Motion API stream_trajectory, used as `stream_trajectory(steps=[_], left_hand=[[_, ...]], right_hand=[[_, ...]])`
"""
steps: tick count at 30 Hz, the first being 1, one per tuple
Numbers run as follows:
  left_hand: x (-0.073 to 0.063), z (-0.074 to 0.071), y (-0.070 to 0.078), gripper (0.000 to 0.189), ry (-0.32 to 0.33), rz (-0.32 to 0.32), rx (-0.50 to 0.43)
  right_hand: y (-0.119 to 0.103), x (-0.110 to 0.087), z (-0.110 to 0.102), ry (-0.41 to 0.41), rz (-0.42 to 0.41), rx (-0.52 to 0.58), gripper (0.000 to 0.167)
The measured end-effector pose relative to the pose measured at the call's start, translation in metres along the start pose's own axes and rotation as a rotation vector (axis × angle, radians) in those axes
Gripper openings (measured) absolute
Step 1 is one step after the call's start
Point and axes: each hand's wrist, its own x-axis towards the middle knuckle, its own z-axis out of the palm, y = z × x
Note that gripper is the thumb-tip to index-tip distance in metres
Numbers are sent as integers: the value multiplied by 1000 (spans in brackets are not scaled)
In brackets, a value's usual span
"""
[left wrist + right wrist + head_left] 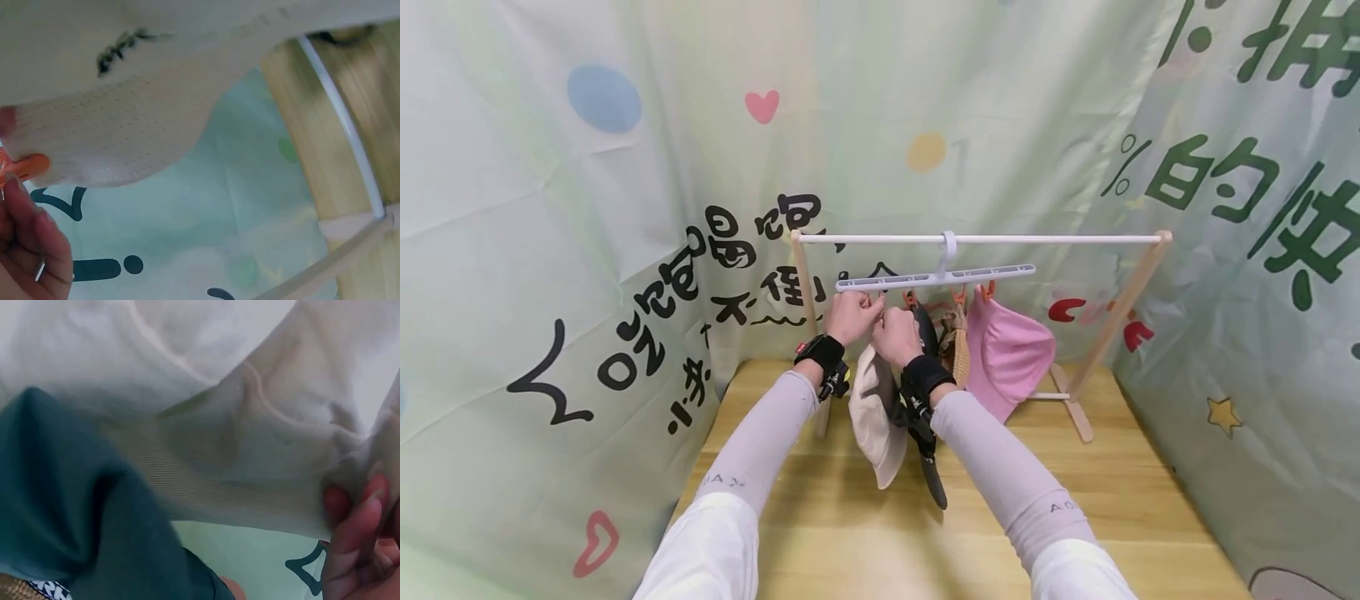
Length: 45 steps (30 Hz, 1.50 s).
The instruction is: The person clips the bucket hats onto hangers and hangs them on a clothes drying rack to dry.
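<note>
A cream hat [877, 417] hangs below the left end of the grey clip hanger [936, 278]. My left hand [852, 317] is up at that end, its fingertips [22, 197] pinching an orange clip [31, 167] at the hat's edge. Close beside it, my right hand [897, 335] pinches the hat's fabric, its fingers [359, 528] bent against the cloth. Dark lettering shows on the hat in the left wrist view. Just right of my hands hangs a dark hat [932, 479], partly hidden by the right wrist.
The hanger hooks over the white rail [1060, 239] of a wooden-legged rack [1116, 321]. A tan woven hat [959, 350] and a pink hat [1011, 350] hang from orange clips further right. The rack stands on a wooden table [850, 533] with printed curtains [880, 125] around it.
</note>
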Motion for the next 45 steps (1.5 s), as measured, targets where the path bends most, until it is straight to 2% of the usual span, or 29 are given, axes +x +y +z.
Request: stream_trajectory(steps=[7,11,16,22,28,34,45], left_hand=[[-6,5,-11,54,34,10,45],[-6,6,-10,54,48,9,32],[-6,7,-8,52,62,21,16],[-8,7,-10,51,41,11,28],[-6,7,-10,51,56,8,30],[-3,8,-7,50,52,11,35],[-4,7,-7,43,52,-17,25]], right_hand=[[0,-12,10,-33,12,-14,29],[0,-15,11,-41,41,-11,23],[2,-17,12,-35,18,-3,19],[4,-21,18,-79,26,15,17],[5,-23,22,-101,31,40,18],[7,-23,22,-108,37,51,27],[4,-34,26,-177,16,162,64]])
